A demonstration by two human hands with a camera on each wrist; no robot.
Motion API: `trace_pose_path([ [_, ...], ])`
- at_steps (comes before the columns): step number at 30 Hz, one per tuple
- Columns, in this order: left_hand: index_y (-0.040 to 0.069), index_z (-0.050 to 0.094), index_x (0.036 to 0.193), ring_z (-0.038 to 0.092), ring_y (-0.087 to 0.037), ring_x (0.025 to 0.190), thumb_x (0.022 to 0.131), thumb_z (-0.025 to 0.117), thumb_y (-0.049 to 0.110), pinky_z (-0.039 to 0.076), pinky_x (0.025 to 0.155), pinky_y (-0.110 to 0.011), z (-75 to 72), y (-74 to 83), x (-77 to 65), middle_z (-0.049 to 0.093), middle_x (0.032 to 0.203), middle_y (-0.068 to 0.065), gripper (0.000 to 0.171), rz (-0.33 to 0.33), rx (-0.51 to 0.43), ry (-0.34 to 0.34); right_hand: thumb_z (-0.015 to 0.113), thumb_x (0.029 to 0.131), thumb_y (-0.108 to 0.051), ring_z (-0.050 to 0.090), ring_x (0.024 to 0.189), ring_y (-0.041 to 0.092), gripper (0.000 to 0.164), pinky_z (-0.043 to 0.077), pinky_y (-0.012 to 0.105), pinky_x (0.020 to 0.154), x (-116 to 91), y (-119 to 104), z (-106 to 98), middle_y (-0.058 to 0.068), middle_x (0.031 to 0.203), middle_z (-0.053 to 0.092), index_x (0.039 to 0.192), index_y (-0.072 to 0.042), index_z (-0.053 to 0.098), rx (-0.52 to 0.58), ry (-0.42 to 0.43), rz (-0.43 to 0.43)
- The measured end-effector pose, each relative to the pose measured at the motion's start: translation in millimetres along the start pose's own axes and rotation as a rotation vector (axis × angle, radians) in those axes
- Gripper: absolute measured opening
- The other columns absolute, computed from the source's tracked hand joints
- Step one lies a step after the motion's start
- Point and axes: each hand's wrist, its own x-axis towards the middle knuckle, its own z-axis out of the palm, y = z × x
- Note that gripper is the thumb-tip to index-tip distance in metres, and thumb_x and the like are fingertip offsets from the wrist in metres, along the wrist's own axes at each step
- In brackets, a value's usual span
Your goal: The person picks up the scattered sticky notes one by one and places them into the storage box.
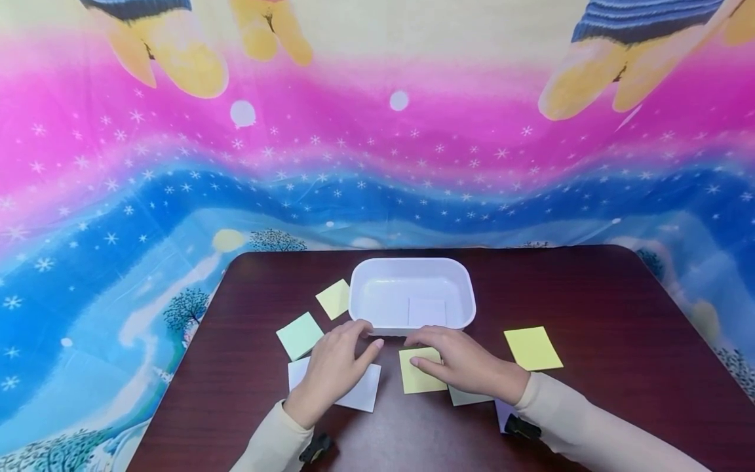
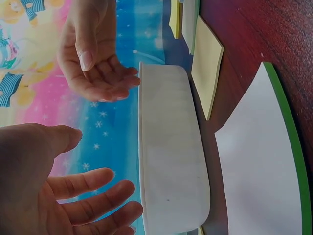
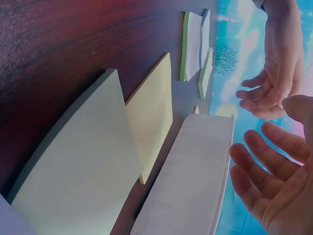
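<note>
A white plastic tray [image 1: 383, 292] stands at the middle of the table, with a pale square of paper [image 1: 427, 311] lying in it. My left hand [image 1: 336, 360] hovers at the tray's near left side, fingers relaxed and apart, above white sheets [image 1: 361, 388]. Above a pale yellow square pad [image 1: 420, 375], my right hand [image 1: 466, 360] hangs near the tray's front with loosely bent fingers. Both palms look empty in the wrist views, where the left hand [image 2: 73, 196] and right hand [image 3: 274, 181] are close to the tray's rim; contact with it cannot be told.
Left of the tray lie a cream square [image 1: 333, 299] and a mint green square [image 1: 299, 335]. A bright yellow square [image 1: 533, 347] lies to the right. Partly under the right arm are a grey-green pad [image 3: 83, 161] and a lilac piece [image 1: 504, 414]. A printed cloth [image 1: 377, 144] hangs behind the table.
</note>
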Motion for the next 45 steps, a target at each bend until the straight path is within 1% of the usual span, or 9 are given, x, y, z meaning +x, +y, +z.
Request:
trace_pose_path([
  [7,0.018,0.065,0.103,0.058,-0.007,0.079,0.089,0.053,0.048,0.048,0.066,-0.031,-1.5,-3.5,-1.0,0.065,0.092,0.007,0.036,-0.023,0.008,0.009,0.051,0.094,-0.04,0.055,0.105,0.0,0.03,0.047,0.03,0.088,1,0,2,-0.011,0.109,0.064,0.114,-0.021,0.063,0.0,0.017,-0.027],
  [12,0.018,0.065,0.102,0.055,-0.006,0.075,0.089,0.054,0.048,0.046,0.063,-0.03,-3.8,-5.3,-1.5,0.065,0.091,0.007,0.035,-0.035,0.006,0.016,0.046,0.095,-0.045,0.056,0.105,0.0,0.036,0.047,0.03,0.088,2,-1,4,-0.012,0.109,0.064,0.114,-0.02,0.064,0.0,0.017,-0.029],
  [16,0.019,0.065,0.101,0.056,-0.007,0.074,0.088,0.056,0.047,0.047,0.062,-0.03,-5.8,-8.0,-2.6,0.065,0.091,0.007,0.032,-0.051,0.009,0.028,0.05,0.094,-0.04,0.056,0.105,0.002,0.031,0.046,0.03,0.089,3,-2,5,-0.011,0.109,0.063,0.114,-0.02,0.063,0.009,0.007,-0.028],
  [19,0.019,0.065,0.102,0.059,-0.009,0.077,0.088,0.057,0.045,0.048,0.065,-0.032,-7.2,-10.3,-3.1,0.065,0.093,0.005,0.03,-0.06,0.004,0.037,0.054,0.093,-0.034,0.056,0.105,0.003,0.027,0.046,0.03,0.089,3,-4,6,-0.011,0.11,0.063,0.114,-0.021,0.063,0.014,0.005,-0.028],
  [24,0.018,0.065,0.103,0.061,-0.012,0.082,0.088,0.057,0.044,0.049,0.067,-0.035,-9.7,-13.3,-2.0,0.066,0.095,0.004,0.031,-0.078,-0.007,0.043,0.056,0.092,-0.032,0.056,0.105,0.002,0.025,0.046,0.029,0.089,4,-4,6,-0.014,0.11,0.062,0.114,-0.021,0.063,0.017,0.016,-0.042],
  [29,0.02,0.065,0.103,0.062,-0.013,0.083,0.088,0.057,0.045,0.048,0.069,-0.036,-11.9,-16.4,-0.2,0.066,0.096,0.005,0.03,-0.107,-0.005,0.055,0.057,0.091,-0.028,0.056,0.105,0.002,0.024,0.046,0.029,0.089,5,-3,9,-0.012,0.11,0.063,0.113,-0.02,0.063,0.016,0.028,-0.066],
  [34,0.021,0.065,0.102,0.062,-0.013,0.085,0.088,0.057,0.045,0.048,0.07,-0.037,-13.7,-19.3,0.9,0.066,0.096,0.005,0.029,-0.127,-0.004,0.072,0.057,0.092,-0.03,0.057,0.103,0.004,0.025,0.046,0.029,0.088,5,-3,12,-0.009,0.111,0.064,0.114,-0.019,0.063,0.017,0.022,-0.076],
  [38,0.022,0.066,0.101,0.062,-0.013,0.085,0.087,0.058,0.044,0.049,0.069,-0.036,-13.8,-21.4,1.6,0.066,0.095,0.006,0.028,-0.132,0.001,0.083,0.053,0.094,-0.036,0.058,0.102,0.006,0.029,0.046,0.03,0.088,5,-3,14,-0.006,0.111,0.065,0.114,-0.018,0.062,0.016,0.018,-0.083],
  [45,0.021,0.066,0.102,0.063,-0.014,0.086,0.087,0.057,0.044,0.049,0.07,-0.036,-12.0,-26.0,1.0,0.066,0.097,0.004,0.028,-0.149,0.014,0.077,0.049,0.094,-0.041,0.058,0.102,0.005,0.033,0.046,0.029,0.088,5,-4,14,-0.009,0.111,0.064,0.114,-0.018,0.063,0.008,0.022,-0.074],
])
